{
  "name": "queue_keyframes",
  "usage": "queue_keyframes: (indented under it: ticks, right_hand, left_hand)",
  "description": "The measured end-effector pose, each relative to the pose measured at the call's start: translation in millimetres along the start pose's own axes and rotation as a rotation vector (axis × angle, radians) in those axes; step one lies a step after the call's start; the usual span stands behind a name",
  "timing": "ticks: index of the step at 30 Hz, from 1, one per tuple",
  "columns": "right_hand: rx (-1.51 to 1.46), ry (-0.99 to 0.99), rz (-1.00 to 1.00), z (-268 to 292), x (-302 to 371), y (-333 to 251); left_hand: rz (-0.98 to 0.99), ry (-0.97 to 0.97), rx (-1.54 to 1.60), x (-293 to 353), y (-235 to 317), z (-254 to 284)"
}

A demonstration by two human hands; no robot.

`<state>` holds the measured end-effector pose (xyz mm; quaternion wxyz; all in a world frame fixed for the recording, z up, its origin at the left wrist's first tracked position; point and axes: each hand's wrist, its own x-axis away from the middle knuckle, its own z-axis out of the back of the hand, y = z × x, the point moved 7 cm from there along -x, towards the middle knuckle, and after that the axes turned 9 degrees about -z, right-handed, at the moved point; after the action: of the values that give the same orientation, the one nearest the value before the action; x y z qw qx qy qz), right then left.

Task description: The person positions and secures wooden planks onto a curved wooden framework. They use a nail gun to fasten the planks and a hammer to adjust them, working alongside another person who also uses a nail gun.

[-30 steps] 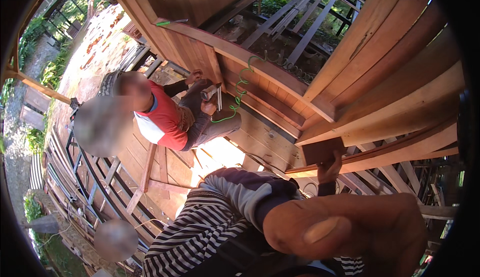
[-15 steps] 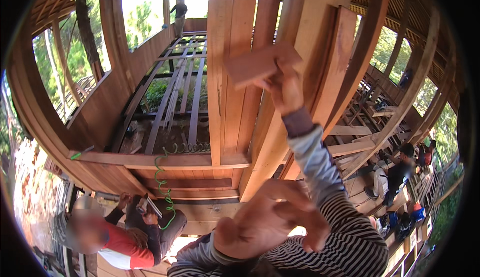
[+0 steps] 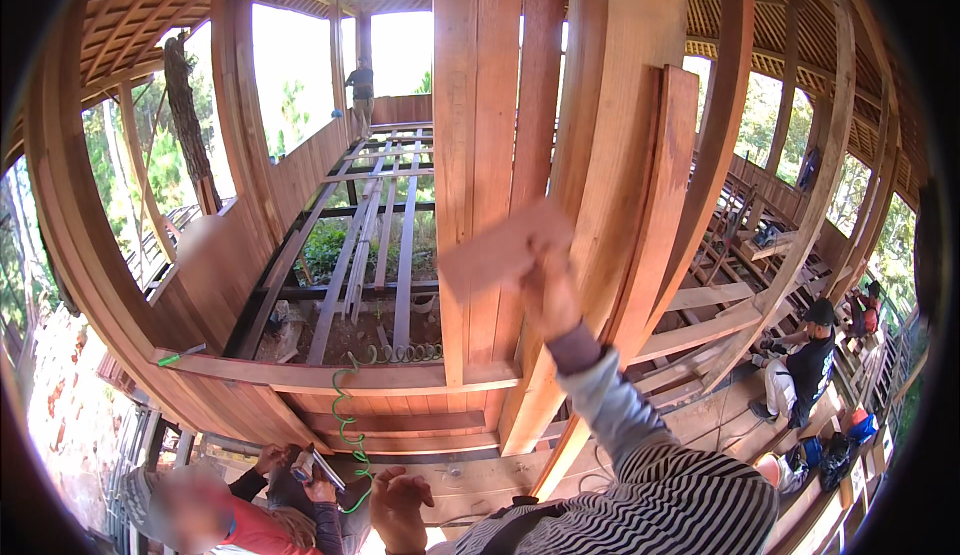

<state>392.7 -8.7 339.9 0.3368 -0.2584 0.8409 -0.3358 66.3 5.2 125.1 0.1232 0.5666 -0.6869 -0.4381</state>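
Observation:
My right hand [image 3: 550,293] is raised and grips a short, flat reddish-brown wooden board [image 3: 490,257] by its right end. The board is held tilted in front of vertical wall planks [image 3: 495,135]; I cannot tell whether it touches them. To the right of the planks stands a thick light-coloured post [image 3: 625,135], with a narrower red-brown plank [image 3: 665,155] along its side. My left hand [image 3: 400,510] is low near the bottom edge, its fingers loosely bent and apart with nothing in them.
At the lower left a co-worker [image 3: 255,515] holds a silver tool [image 3: 318,467] beside a green coiled hose [image 3: 345,415]. A horizontal rail [image 3: 350,379] crosses below the planks. Open floor joists [image 3: 365,225] lie beyond. Another person [image 3: 805,365] sits at the right near bags [image 3: 835,455].
The view has tilted upward. My right hand still holds the board, lower in the picture. My left hand has moved down and left, away from the middle.

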Motion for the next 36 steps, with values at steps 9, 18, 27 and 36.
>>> queue_keyframes:
  ticks: [9, 18, 27, 36]
  right_hand:
    - [0.188, 0.38, -1.013, 110.1, 217.5, 197.0]
    - [0.632, -0.178, -1.101, 83.3, 198.3, 181.0]
    - [1.012, 0.038, 0.033, 108.0, -62.4, 21.7]
    - [0.897, 0.145, 0.043, -27.7, -106.2, -56.4]
  left_hand:
    - [0.598, 0.125, -0.082, 21.0, -118.1, 63.3]
    - [0.622, -0.058, 0.208, 26.2, -154.1, 30.9]
    - [0.627, 0.089, 0.066, 61.9, -150.0, 85.0]
    - [0.514, 0.091, -0.163, 66.4, -129.0, 103.0]
